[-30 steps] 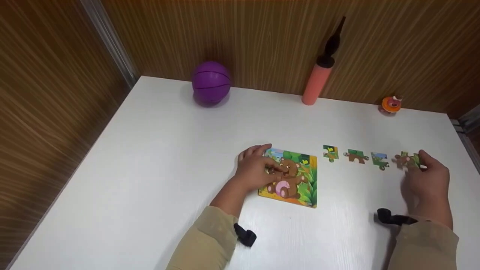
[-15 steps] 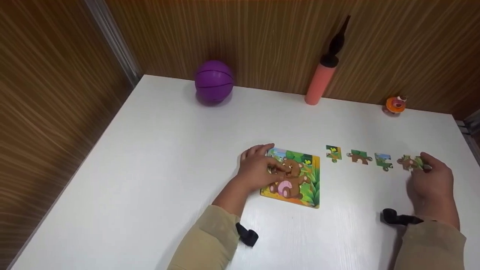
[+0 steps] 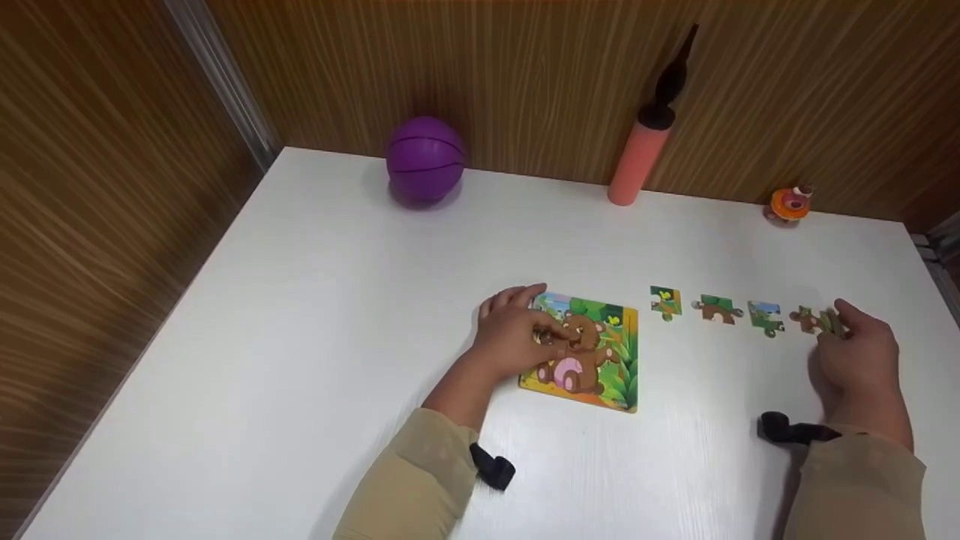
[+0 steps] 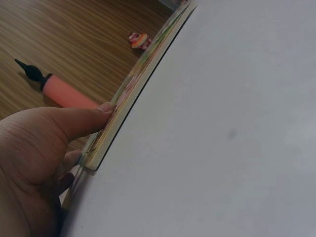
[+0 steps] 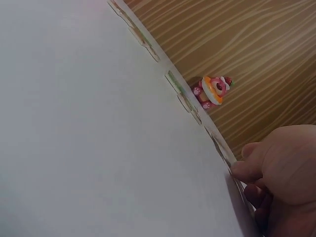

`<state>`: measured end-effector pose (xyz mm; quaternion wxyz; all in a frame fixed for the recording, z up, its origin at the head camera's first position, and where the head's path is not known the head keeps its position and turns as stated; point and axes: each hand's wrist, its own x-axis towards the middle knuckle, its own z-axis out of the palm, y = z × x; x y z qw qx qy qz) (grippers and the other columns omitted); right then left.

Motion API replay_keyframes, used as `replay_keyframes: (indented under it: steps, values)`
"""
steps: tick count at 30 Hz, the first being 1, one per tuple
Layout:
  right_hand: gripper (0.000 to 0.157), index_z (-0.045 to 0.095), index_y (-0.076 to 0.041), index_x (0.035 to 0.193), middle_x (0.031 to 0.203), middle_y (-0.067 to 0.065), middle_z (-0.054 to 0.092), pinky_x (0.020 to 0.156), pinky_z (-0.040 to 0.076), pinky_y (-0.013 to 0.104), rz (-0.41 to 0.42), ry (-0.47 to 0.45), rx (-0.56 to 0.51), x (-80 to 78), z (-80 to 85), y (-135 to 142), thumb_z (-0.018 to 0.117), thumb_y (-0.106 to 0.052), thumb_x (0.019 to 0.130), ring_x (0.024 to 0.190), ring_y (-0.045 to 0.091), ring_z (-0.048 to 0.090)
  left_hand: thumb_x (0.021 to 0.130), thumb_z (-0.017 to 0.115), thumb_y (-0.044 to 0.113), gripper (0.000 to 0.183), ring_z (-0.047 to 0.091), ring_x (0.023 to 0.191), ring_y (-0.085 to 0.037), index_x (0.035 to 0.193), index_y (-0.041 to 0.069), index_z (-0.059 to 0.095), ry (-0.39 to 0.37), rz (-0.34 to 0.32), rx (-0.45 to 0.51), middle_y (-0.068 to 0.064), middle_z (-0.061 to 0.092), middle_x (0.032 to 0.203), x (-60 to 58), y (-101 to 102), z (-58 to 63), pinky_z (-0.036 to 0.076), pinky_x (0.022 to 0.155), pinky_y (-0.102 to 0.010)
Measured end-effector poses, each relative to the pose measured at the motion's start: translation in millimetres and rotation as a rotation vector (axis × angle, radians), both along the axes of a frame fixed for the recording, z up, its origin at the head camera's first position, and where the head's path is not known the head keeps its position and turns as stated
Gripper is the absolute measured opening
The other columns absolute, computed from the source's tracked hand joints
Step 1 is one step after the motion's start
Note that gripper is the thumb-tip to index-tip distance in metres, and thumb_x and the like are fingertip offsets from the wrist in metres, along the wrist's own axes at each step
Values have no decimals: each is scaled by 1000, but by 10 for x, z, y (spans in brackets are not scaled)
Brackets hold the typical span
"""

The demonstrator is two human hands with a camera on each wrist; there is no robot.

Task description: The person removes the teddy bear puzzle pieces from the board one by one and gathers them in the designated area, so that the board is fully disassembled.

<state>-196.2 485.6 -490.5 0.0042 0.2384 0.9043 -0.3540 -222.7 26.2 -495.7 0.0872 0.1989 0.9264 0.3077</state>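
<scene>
A square bear jigsaw puzzle (image 3: 607,375) lies on the white table, its left part covered by my left hand (image 3: 510,337). The thumb and fingers of that hand rest on the puzzle's left side; in the left wrist view, the thumb (image 4: 91,120) touches the puzzle's upper surface (image 4: 133,91). My right hand (image 3: 861,352), at the right, pinches a green puzzle piece (image 3: 831,322) that looks tilted. Right beside it is a brown bear-patterned piece (image 3: 805,319); whether they are separate is unclear. The right hand hides part of this in the right wrist view.
Three loose puzzle pieces, a yellow-bird one (image 3: 665,301), a brown-and-green one (image 3: 717,308) and a blue-and-green one (image 3: 765,318), lie in a row. Along the back wall stand a purple ball (image 3: 425,160), a pink hand pump (image 3: 637,161) and a small figurine (image 3: 790,204).
The green part at my right fingertips has tilted up from lying flatter. My left hand stays on the puzzle. The head view has shifted slightly.
</scene>
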Motion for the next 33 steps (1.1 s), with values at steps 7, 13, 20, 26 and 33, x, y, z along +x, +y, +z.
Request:
replay_keyframes:
  steps: [7,13,20,26,33]
  values:
    - [72,17,-6,168,167,31,27,121,30,61,-73,9,-12,-6,21,-19,39,6,101,150,49,31,94,80,44,21,25,154,-27,113,35,83,-4,-5,6,4,35,170,3,-1,5,15,122,-55]
    - [67,24,-18,170,174,14,24,122,35,47,-212,-10,-118,-40,104,-150,40,-8,106,155,35,29,94,81,43,22,25,155,-29,113,34,84,-8,-8,12,2,35,170,5,-8,10,14,122,-56]
    - [57,39,-16,165,169,12,35,119,39,44,-149,98,-107,-171,203,-581,51,-24,110,150,32,35,93,81,43,21,25,155,-28,113,36,83,-4,-1,20,3,36,169,-12,-12,-19,14,123,-55]
    - [53,47,-13,160,164,14,41,111,44,41,-64,160,-114,-225,251,-934,53,-25,109,147,33,38,90,85,41,28,28,154,-27,116,32,82,-2,36,50,3,40,167,-26,-8,-43,15,123,-53]
    - [52,51,-9,157,159,16,46,107,44,44,25,198,-87,-256,295,-1166,58,-23,107,143,35,40,86,87,42,40,32,153,-27,123,29,79,7,61,56,2,43,165,-35,16,-52,17,124,-52]
